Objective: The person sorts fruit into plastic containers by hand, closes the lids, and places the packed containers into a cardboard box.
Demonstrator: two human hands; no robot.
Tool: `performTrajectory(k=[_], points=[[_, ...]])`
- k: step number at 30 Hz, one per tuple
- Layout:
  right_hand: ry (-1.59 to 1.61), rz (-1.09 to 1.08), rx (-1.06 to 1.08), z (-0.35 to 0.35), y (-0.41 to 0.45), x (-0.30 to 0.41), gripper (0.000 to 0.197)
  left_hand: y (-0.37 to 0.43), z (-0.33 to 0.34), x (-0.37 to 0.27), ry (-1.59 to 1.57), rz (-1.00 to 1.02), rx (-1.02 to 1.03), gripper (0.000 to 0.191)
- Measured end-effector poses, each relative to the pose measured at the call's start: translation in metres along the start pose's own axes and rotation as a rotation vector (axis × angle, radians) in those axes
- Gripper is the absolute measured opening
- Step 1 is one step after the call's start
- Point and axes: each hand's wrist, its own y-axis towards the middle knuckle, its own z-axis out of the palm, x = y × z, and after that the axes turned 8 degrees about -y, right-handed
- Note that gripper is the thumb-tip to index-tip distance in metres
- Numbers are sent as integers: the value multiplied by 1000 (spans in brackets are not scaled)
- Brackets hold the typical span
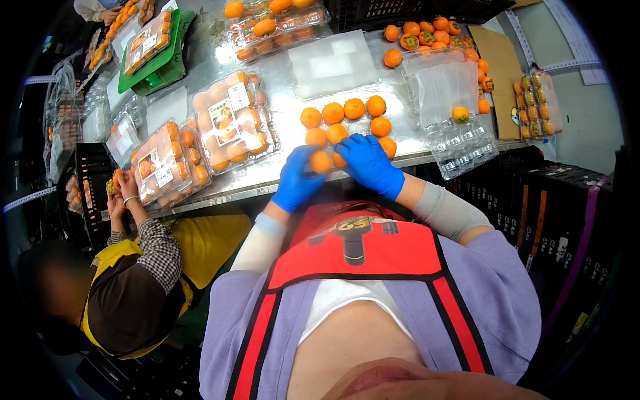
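My left hand (pixel 301 176), in a blue glove, grips an orange persimmon (pixel 320 161) at the near edge of a clear plastic tray. My right hand (pixel 369 162), also gloved in blue, rests over the tray's near middle, its fingertips on a persimmon (pixel 339 159) that is partly hidden. More persimmons (pixel 354 108) sit in rows in the tray beyond my hands and to their right. A stack of white foam sheets (pixel 332 65) in clear plastic lies behind the tray. To the left are labelled clear packs of persimmons (pixel 231 122).
Loose persimmons (pixel 425 37) and a cardboard sheet (pixel 492 80) lie at the back right. Empty clear trays (pixel 462 145) overhang the metal table's edge (pixel 225 192). A co-worker (pixel 135 280) stands at the left, holding a persimmon. A green scale (pixel 155 75) bears a pack. Black crates (pixel 560 200) stand at the right.
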Motion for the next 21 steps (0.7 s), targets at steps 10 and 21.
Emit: performTrajectory(k=[10, 21], points=[[460, 202, -40, -21, 9, -6, 38, 5, -4, -6, -1275, -566, -154, 43], [-56, -54, 32, -2, 5, 1, 35, 4, 3, 15, -1563, -762, -169, 39]])
